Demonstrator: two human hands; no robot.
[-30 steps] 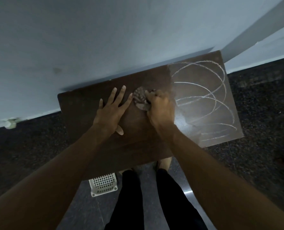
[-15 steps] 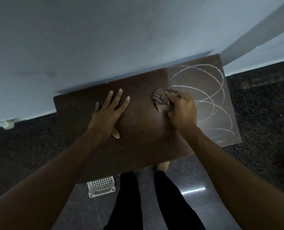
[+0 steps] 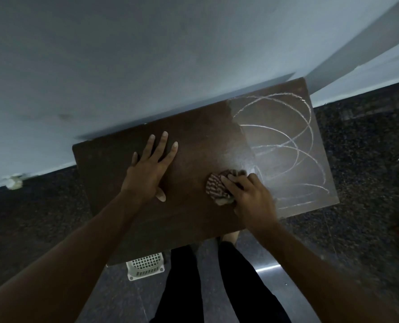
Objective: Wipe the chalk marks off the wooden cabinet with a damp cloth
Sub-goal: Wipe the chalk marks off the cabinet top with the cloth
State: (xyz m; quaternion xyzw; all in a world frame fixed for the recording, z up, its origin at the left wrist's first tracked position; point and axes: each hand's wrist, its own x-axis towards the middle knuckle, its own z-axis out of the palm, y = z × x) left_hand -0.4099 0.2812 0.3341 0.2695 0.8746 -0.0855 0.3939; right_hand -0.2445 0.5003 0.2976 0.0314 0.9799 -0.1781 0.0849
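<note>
The right hand grips a bunched striped cloth and presses it onto the top of the cabinet, near the front edge and at the left border of the chalk. The left hand lies flat and spread on the bare dark wood, holding nothing and apparently bracing the body. The cabinet stands against a pale wall.

The left half of the top looks clean. White loops and arcs cover the right half, from the back edge to the front corner, so I judge the wiping roughly half done.

To do this step well, the cloth should likely travel rightward in overlapping passes from back to front, with each pass lapping the one before it so no thin line is missed. Firm, even pressure through the palm matters more than speed. A hazy sheen beside the cloth suggests smeared chalk dust; turning the cloth to a fresh face could lift it rather than spread it. The far right corner is a long reach, so the left hand may need to shift nearer for steady support. A white basket sits on the floor under the front edge, clear of the work.
</note>
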